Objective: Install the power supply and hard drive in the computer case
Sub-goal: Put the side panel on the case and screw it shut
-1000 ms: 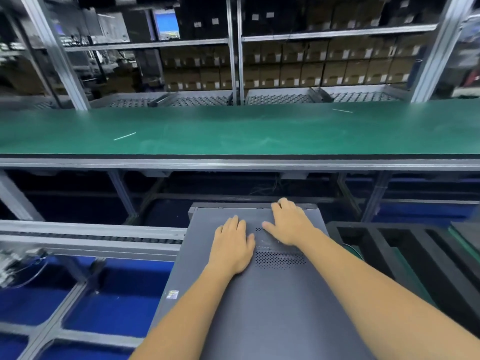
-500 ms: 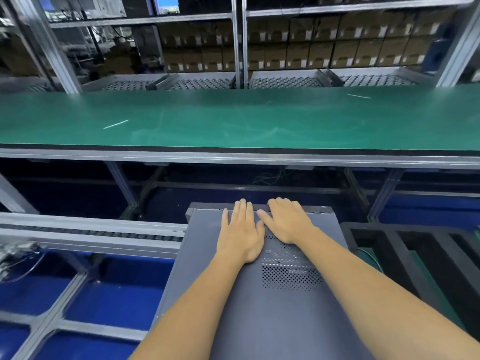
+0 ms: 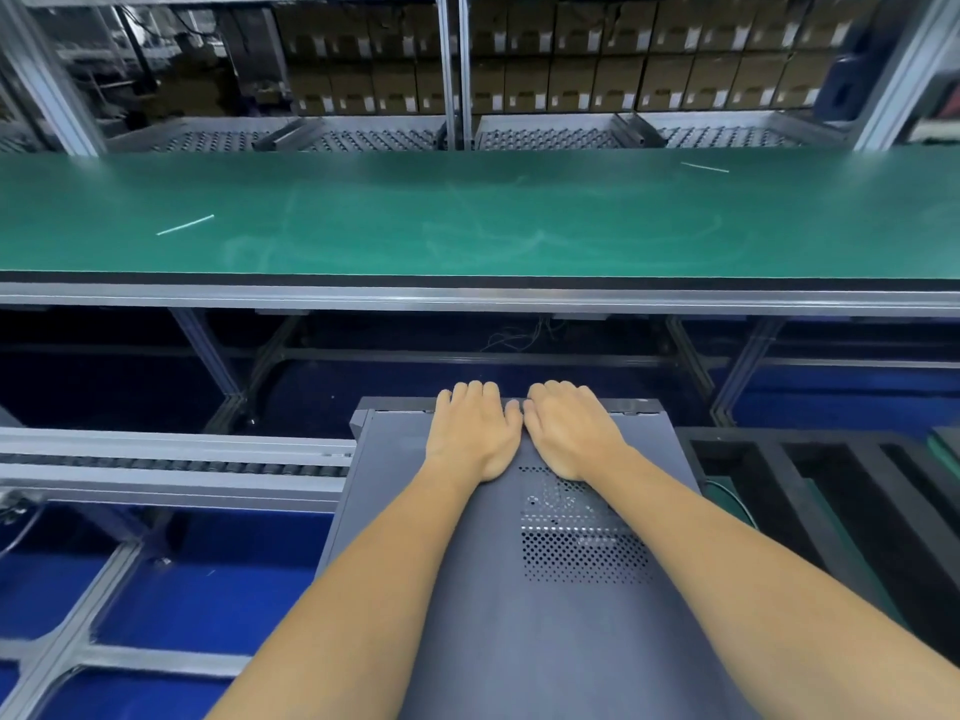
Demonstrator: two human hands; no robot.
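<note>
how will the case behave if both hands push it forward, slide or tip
Probably slides rather than tips: the case lies flat on its broad side. It looks like stiff sheet metal, so it should not flex under the left hand and right hand. The smooth panel may let flat palms slip.

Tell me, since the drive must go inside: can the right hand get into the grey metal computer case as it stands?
Probably not: the grey metal computer case shows only its closed side panel, and the right hand lies flat on it.
</note>
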